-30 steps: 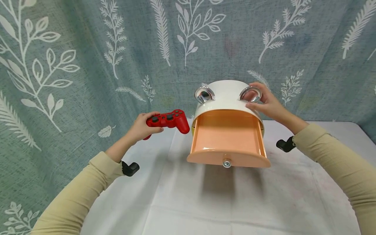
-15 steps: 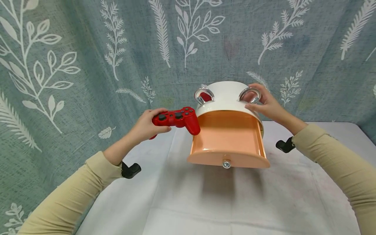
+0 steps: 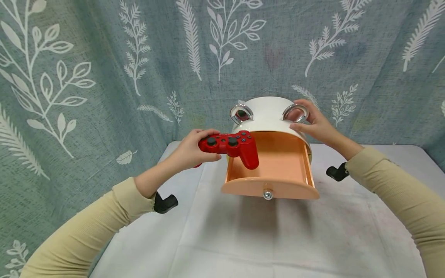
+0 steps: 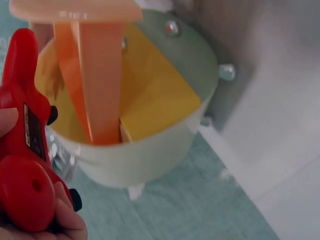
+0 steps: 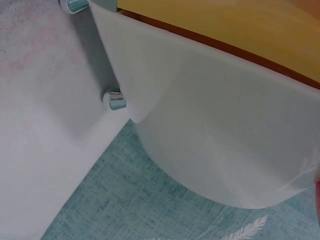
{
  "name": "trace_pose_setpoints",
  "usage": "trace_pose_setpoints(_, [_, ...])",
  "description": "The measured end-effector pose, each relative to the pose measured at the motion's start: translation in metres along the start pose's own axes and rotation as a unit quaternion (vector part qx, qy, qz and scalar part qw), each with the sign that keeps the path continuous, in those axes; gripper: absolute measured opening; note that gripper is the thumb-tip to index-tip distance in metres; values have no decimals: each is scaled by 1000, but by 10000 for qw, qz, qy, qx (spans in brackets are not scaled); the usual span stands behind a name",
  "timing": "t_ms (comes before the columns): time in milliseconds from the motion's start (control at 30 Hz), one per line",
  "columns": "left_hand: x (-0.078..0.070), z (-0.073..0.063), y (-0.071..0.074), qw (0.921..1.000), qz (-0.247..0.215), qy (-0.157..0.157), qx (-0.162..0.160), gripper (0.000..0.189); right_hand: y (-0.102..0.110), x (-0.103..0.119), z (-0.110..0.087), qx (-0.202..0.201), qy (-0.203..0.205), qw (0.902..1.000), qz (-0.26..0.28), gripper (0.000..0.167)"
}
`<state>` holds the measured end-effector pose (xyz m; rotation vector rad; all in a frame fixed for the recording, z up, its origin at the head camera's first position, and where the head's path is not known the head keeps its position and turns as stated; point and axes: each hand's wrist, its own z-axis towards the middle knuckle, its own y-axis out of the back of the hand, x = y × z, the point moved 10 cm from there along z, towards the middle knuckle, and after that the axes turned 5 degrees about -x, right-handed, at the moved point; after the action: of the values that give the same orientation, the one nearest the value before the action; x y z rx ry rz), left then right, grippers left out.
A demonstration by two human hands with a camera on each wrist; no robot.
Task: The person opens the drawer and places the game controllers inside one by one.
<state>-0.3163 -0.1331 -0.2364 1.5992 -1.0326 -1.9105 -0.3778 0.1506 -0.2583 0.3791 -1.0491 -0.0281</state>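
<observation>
My left hand (image 3: 192, 150) grips a red game controller (image 3: 229, 144) by one end, thumb beneath and fingers over the top. In the head view its free handle overlaps the left part of a peach drawer (image 3: 278, 160), which stands pulled out of a white rounded box (image 3: 267, 110). In the left wrist view the controller (image 4: 25, 192) is beside the drawer's front panel (image 4: 75, 11). With thumb and fingers, my right hand (image 3: 316, 121) holds the box at its right chrome-rimmed ring (image 3: 306, 112). Only a sliver of that hand shows in the right wrist view.
The box has small chrome feet (image 5: 115, 99) and sits on a white-covered table (image 3: 222, 239). A clear round knob (image 3: 267, 194) projects from the drawer front. A patterned teal curtain (image 3: 167, 58) hangs close behind and on the left.
My left hand has carried the controller rightward, from beside the box to across the drawer's left part in the head view. The right hand, box and drawer stay nearly where they were.
</observation>
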Motion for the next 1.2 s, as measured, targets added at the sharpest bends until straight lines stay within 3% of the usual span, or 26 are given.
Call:
trace_pose_setpoints(467, [-40,6,-40,9990,-2,-244,372,61,1,3,1,-86,96,9999,-70,62])
trace_pose_setpoints(667, [-46,12,-54,9983,-43,-310,486,61,1,3,0,-99,102,9999,-49,61])
trace_pose_setpoints(1033, [-59,19,-77,9939,-28,-703,850,58,1,1,2,-86,28,9999,-72,63])
trace_pose_setpoints(1200, [-61,25,-85,9945,-67,-708,763,58,2,1,1,-112,47,9999,-53,62])
